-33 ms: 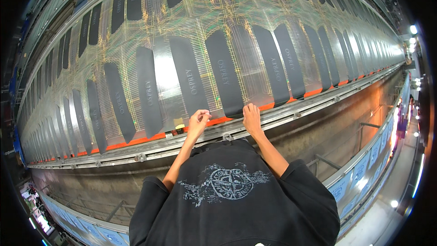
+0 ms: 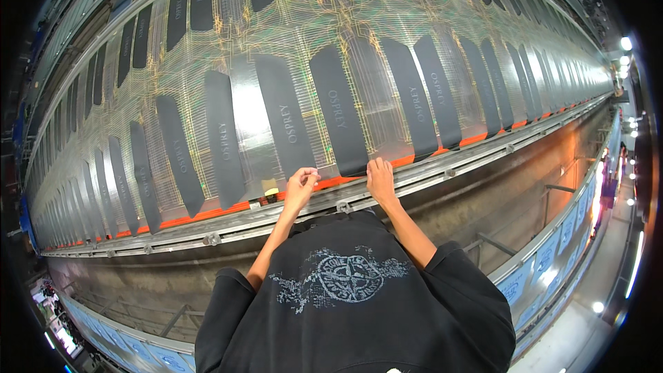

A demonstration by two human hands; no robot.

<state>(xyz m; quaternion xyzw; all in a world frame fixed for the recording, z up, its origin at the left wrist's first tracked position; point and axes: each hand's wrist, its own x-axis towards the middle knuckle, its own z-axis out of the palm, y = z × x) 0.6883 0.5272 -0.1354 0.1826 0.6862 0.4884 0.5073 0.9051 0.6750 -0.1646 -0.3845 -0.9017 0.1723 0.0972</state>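
Dark grey, long fabric-like panels with pale printing lie in rows on a long table. One panel [image 2: 337, 107] reaches the near edge between my hands, its lower end bending over the rim. My left hand [image 2: 302, 184] is left of that end, with thumb and fingertips drawn together in a pinch; whatever may be between them is too small to see. Close by the panel's lower right corner, my right hand [image 2: 380, 177] rests at the table edge with fingers bent and bunched. Its thumb side is partly hidden, so I cannot tell what it grips.
A glossy table surface [image 2: 382, 90] shows yellow and green lines under the panels. An orange strip [image 2: 473, 140] and a metal rail [image 2: 476, 164] with knobs run along its near side. A small yellow piece [image 2: 270, 186] sits by the rail. Blue-and-white boards [image 2: 545, 255] line the lower right.
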